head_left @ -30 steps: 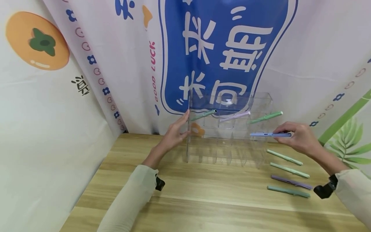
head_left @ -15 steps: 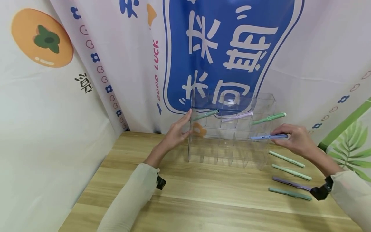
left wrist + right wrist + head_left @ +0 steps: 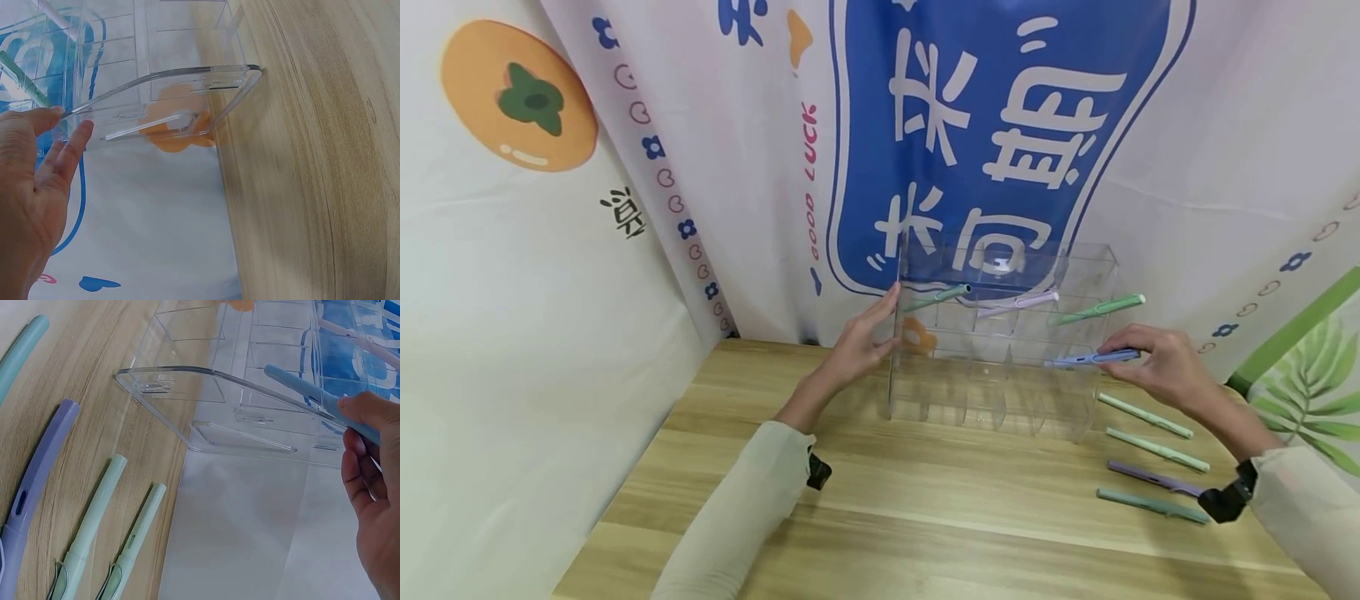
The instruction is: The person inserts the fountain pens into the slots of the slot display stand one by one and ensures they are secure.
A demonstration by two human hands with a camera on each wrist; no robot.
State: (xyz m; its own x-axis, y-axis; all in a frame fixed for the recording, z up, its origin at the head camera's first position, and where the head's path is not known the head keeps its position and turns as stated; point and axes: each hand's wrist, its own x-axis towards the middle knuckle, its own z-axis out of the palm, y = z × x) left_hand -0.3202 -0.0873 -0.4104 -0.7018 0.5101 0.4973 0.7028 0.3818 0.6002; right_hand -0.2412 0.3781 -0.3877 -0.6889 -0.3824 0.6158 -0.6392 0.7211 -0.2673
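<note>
A clear acrylic rack (image 3: 992,379) with several compartments stands at the table's back. My left hand (image 3: 857,346) touches the rack's left side panel with extended fingers (image 3: 78,140). On the rack's other side, my right hand (image 3: 1165,362) pinches a light blue pen (image 3: 1112,357) between thumb and fingers. The far end of this pen (image 3: 290,378) lies inside the rack, in the row below the one with pens. Upper in the rack rest a dark green pen (image 3: 947,295), a lilac pen (image 3: 1026,302) and a bright green pen (image 3: 1105,308), tilted with their ends jutting forward.
Right of the rack, on the wooden table (image 3: 865,517), lie two pale green pens (image 3: 1146,415), a purple pen (image 3: 1150,477) partly behind the right wrist's camera, and a teal pen (image 3: 1150,505). A printed cloth (image 3: 760,208) hangs close behind the rack.
My right hand has moved left toward the rack, and the light blue pen has gone deeper into it. The left hand stays at the side panel; the whole head view has shifted slightly.
</note>
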